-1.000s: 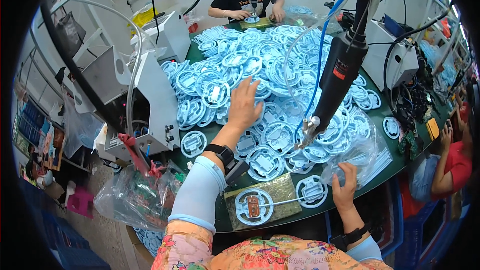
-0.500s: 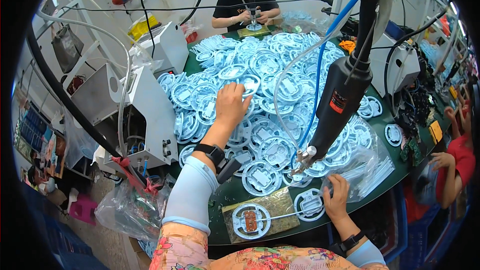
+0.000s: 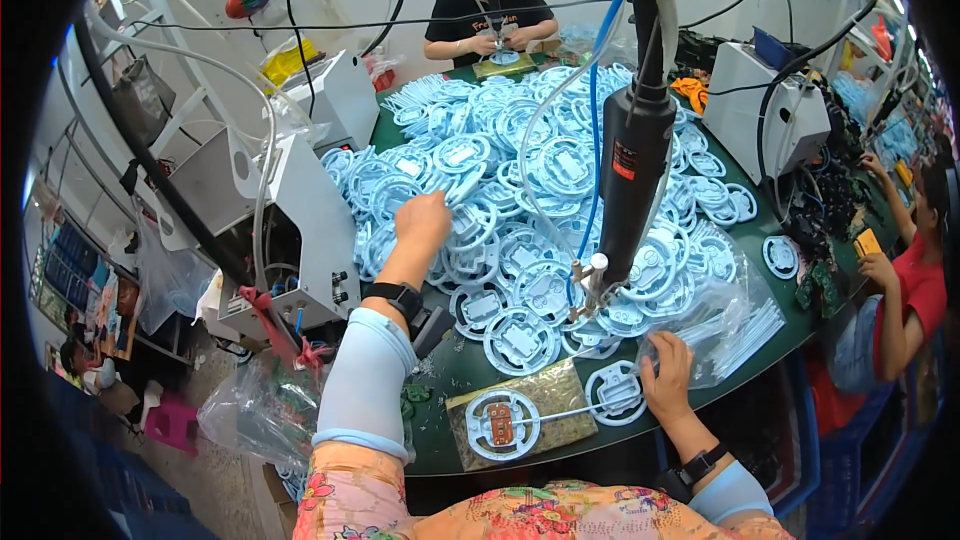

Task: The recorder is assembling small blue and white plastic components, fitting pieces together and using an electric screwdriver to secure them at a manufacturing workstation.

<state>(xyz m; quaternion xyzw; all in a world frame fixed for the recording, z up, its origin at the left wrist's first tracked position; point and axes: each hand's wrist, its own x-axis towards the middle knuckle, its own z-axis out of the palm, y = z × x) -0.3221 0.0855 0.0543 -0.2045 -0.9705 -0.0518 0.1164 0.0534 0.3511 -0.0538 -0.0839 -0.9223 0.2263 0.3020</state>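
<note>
A green-topped surface [image 3: 430,445] fills the middle of a cluttered workroom, with a white metal box [image 3: 322,225] at its left edge and a person in black [image 3: 450,25] working at the far end. Heaped across it is a large pile [image 3: 545,165] of pale blue, spoked round parts. The left hand [image 3: 423,222] is at the near left of this pile, its fingers bent beside a tilted ring [image 3: 466,185]; their tips are hidden, so I cannot tell whether they are clamped on it. The right hand [image 3: 668,375] is lower down, fingers loosely curled and thumb apart, between a clear plastic bag [image 3: 705,330] and a loose round part [image 3: 615,385]. On a gold-coloured pad [image 3: 565,390] near the person's body lies another round part [image 3: 478,427] with a reddish-brown board [image 3: 501,425] at its centre; a thin pale rod [image 3: 565,413] stretches from it towards the loose one. A black powered driver [image 3: 632,190] hangs above the pile.
</note>
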